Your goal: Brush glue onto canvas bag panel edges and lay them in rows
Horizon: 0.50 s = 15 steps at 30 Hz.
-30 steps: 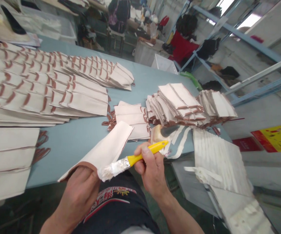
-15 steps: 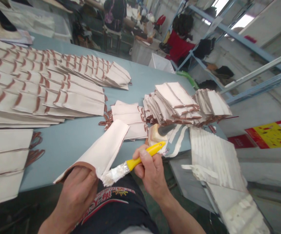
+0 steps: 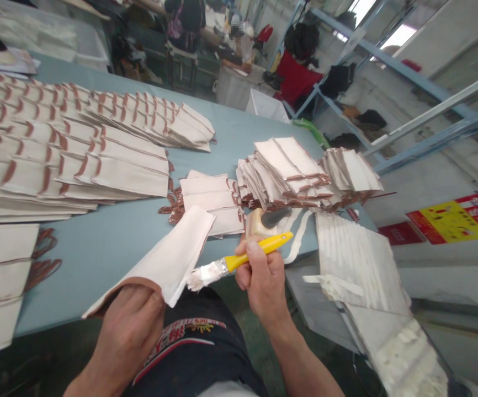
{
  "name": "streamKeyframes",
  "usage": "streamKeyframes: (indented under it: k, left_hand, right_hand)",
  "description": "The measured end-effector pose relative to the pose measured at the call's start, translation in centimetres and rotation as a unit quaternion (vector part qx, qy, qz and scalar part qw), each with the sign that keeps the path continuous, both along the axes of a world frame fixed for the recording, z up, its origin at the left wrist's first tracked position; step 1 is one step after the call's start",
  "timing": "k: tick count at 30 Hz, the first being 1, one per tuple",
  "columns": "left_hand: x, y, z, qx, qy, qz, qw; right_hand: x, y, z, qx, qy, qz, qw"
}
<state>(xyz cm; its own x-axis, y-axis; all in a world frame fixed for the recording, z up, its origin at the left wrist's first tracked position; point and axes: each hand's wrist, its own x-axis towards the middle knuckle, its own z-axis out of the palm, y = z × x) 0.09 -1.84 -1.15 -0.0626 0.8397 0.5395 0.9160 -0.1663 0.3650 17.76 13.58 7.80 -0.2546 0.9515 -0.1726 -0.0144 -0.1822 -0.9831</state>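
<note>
The left hand (image 3: 129, 325) is curling into the open end of a cream cloth piece (image 3: 173, 253), by its brown trim (image 3: 143, 282), and is gripping it; the fingertips are hiding, so I cannot tell just how they are pinching. The piece is tilting up and out over the blue table (image 3: 110, 242), perhaps so its long right side is facing the brush. The right hand (image 3: 264, 275) is closing snugly around a yellow-handled paintbrush (image 3: 233, 262), with the thumb on top, likely to steer it well. Its white, gooey bristles (image 3: 200, 277) are pointing at that right side; whether they are touching it, I cannot tell. The small stack (image 3: 214, 201) is sitting just past the piece's far end, probably to be easy to reach. The near table edge is passing under the piece, so both hands are working in front of it, above the dark printed clothing (image 3: 197, 347). Blue tabletop is showing on the left, between the piece and the big rows of cloth (image 3: 131, 165), giving room to swing that way. On the right, the pale block with a dark knob (image 3: 258, 223) is sitting close behind the brush handle, making that side tighter.
</note>
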Motion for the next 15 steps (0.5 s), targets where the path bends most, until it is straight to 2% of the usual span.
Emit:
streamKeyframes:
  k: [4,10,15]
  left_hand:
    - [0.3,0.2,0.0,-0.004,0.006,-0.001,1.000]
    - [0.4,0.3,-0.2,-0.008,0.008,0.005,1.000]
    - [0.7,0.6,-0.3,-0.009,-0.007,0.015,1.000]
  right_hand:
    - [-0.2,-0.5,0.1,0.033,0.009,0.022,0.999]
    - [-0.1,-3.0,-0.1,-0.001,0.029,0.081,0.996]
    - [0.1,-1.5,0.0,0.005,0.034,0.055,0.998]
